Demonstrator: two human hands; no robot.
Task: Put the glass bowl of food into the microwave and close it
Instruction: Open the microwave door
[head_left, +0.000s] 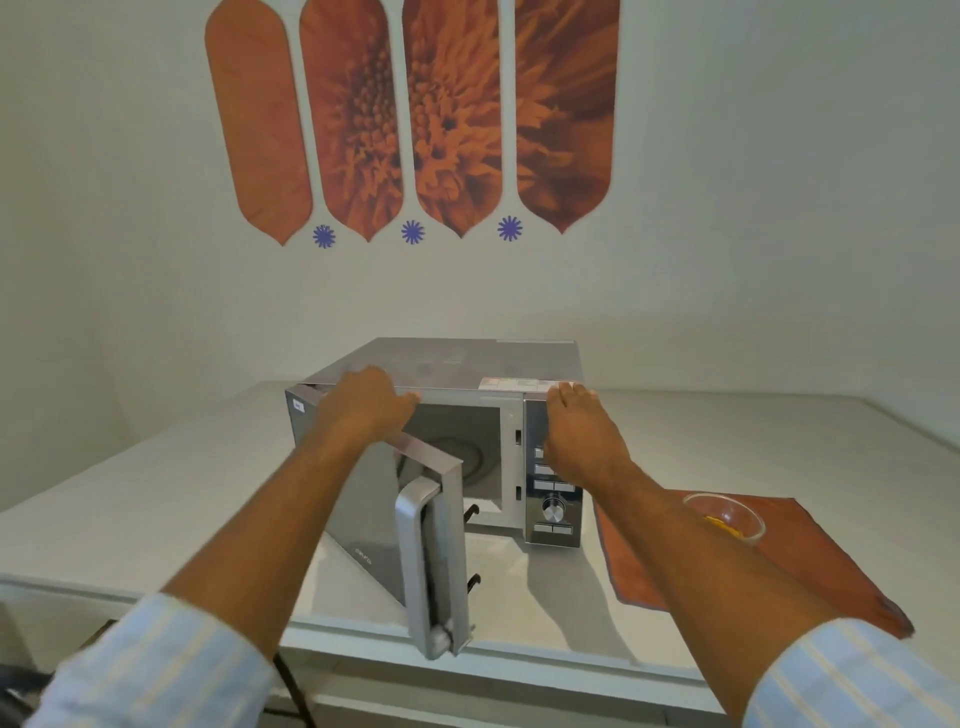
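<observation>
A silver microwave (467, 364) stands on the white counter, its mirrored door (395, 525) swung out toward me on the left hinge. The cavity with its turntable (470, 457) holds nothing. My left hand (363, 402) rests on the top edge of the door near the hinge. My right hand (582, 431) lies flat against the control panel (553, 512) at the microwave's upper right corner. The glass bowl (724, 517) with a little yellow food sits to the right on an orange cloth, partly behind my right forearm.
The orange cloth (810, 561) covers the counter's right front. The white counter (156, 499) ends at a front edge just below the door's handle (415, 561). A dark cable (291, 686) hangs below the counter. Orange flower decals fill the wall (727, 208) behind.
</observation>
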